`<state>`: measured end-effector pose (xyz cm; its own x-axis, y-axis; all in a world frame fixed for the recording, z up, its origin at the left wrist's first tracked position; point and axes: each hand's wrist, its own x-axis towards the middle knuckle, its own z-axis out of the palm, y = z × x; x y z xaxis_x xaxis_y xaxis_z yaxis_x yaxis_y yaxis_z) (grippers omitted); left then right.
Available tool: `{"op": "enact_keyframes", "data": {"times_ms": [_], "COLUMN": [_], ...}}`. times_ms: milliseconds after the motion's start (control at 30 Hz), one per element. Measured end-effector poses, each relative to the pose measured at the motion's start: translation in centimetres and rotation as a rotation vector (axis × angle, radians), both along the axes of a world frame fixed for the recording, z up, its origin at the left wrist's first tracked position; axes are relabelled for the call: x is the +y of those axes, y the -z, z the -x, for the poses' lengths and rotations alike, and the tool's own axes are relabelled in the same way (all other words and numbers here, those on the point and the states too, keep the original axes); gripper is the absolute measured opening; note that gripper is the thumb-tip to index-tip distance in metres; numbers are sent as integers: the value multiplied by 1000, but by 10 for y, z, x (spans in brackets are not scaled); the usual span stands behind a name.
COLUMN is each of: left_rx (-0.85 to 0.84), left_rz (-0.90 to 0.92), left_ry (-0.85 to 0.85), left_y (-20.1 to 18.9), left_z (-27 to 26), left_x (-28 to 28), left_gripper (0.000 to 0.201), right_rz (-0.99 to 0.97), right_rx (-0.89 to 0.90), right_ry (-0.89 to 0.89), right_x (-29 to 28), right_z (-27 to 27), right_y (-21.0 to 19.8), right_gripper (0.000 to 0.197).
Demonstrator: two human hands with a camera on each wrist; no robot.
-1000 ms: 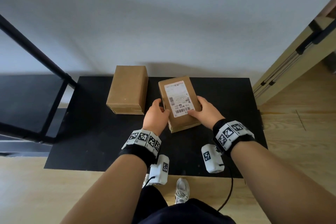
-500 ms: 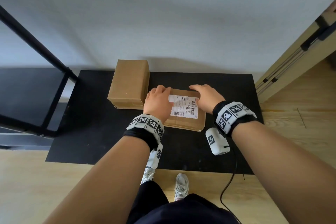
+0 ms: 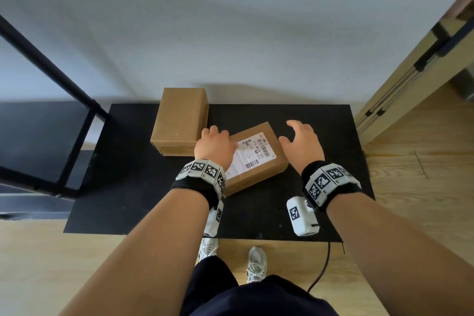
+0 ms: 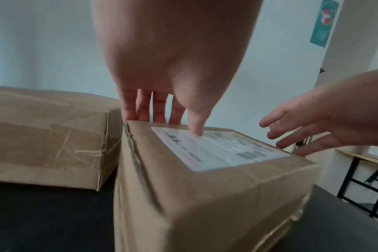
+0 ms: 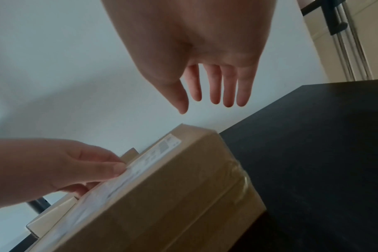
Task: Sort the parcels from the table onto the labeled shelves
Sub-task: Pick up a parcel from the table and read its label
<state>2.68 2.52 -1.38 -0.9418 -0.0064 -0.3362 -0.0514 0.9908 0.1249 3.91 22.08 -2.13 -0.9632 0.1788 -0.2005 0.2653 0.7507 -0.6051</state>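
Note:
A brown parcel with a white shipping label (image 3: pixel 259 169) lies askew on the black table (image 3: pixel 128 187). My left hand (image 3: pixel 214 145) grips its far left end, with the thumb on the label (image 4: pixel 216 150) and the fingers (image 4: pixel 145 110) curled over the far edge. My right hand (image 3: pixel 300 140) hovers just right of the parcel with its fingers spread, touching nothing. In the right wrist view that hand (image 5: pixel 205 100) hangs above the parcel (image 5: pixel 173 196). A plain brown parcel (image 3: pixel 179 120) sits at the back left, close beside the labelled one.
A black metal shelf frame (image 3: pixel 51 79) stands left of the table. A light wooden door with black fittings (image 3: pixel 410 72) is at the right. A white wall runs behind the table, and wooden floor (image 3: pixel 410 174) surrounds it.
The labelled parcel has been turned from lengthwise to a slant. My right hand let go of it and drew off to the right. My left hand shifted to the parcel's far left end.

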Motion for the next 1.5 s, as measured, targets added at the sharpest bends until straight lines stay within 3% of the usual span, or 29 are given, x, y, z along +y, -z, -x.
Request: {"op": "enact_keyframes", "data": {"times_ms": [167,367,533,800,1167,1300,1500], "left_rx": [-143,-255,-320,-73,239,311,413], "left_rz": [-93,-355,-556,-1033,-1261,-1317,-1375], "left_ry": [-204,-320,-436,-602,-442,-380,-295], "left_y": [3,14,6,-48,-164,-192,-221], "left_z": [-7,-19,-27,-9,-12,-15,-14], "left_x": [-3,-5,-10,-24,-19,-18,-14], "left_gripper": [48,54,47,40,29,19,30], "right_rz": [48,112,166,312,435,429,507], "right_rx": [-64,-340,-322,-77,305,406,524], "right_ry": [2,-99,-68,-77,-107,-119,-110], "right_x": [-8,-25,-33,-26,-15,-12,-9], "right_z": [-5,-14,-18,-1,10,11,4], "right_y": [2,16,13,-49,-159,-189,-224], "right_gripper": [59,55,51,45,48,45,39]}}
